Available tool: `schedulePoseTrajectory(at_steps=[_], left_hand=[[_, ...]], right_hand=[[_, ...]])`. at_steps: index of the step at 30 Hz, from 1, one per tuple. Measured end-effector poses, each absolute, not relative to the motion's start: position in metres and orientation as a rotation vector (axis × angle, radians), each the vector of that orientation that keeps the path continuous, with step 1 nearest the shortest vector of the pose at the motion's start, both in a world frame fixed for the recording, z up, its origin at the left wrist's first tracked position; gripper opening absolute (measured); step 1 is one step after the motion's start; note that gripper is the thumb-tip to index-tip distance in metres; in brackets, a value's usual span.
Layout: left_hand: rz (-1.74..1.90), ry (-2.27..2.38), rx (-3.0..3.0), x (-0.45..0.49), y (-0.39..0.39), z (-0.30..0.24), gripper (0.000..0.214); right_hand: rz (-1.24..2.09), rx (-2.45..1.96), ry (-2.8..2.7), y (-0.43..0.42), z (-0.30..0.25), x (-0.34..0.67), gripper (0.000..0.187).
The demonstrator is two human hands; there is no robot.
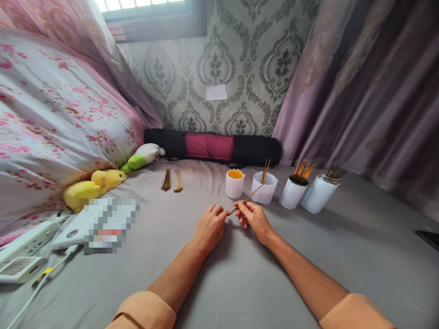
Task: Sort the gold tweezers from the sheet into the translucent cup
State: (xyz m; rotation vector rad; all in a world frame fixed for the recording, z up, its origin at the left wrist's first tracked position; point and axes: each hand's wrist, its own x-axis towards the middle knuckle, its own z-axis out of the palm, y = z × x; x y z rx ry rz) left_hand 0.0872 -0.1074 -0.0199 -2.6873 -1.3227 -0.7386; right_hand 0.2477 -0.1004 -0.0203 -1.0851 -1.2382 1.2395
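Note:
A thin brown stick (254, 192) slants up and to the right between my hands. My right hand (255, 218) pinches it between thumb and fingers. My left hand (211, 228) has its fingers curled in at the stick's lower end, close to my right fingertips. Just beyond my hands stand a white-wrapped cup with an orange inside (234, 186) and a wider white cup (264, 189). That wider cup holds a few upright thin sticks (266, 170). Farther left lie a dark brown bundle (166, 179) and a golden bundle (178, 181) of thin sticks.
To the right stand a white-wrapped can of orange sticks (293, 194) and a taller can of dark sticks (318, 196). A black and maroon roll (209, 146) lies along the wall. Plush toys (82, 194), a power bank (70, 233) and a power strip (32, 240) are at left.

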Motion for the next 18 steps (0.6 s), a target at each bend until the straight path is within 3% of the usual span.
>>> schedulePoseTrajectory(at_steps=[8, 18], left_hand=[[-0.762, -1.368, -2.678, 0.088, -0.107, -0.019, 0.027], [-1.247, -1.582, -2.75, 0.09, -0.102, -0.03, 0.024]], right_hand=[[1.231, -1.093, -1.23, -0.1, -0.021, 0.248, 0.034], [1.214, -1.112, -1.204, -0.098, -0.024, 0.249, 0.033]])
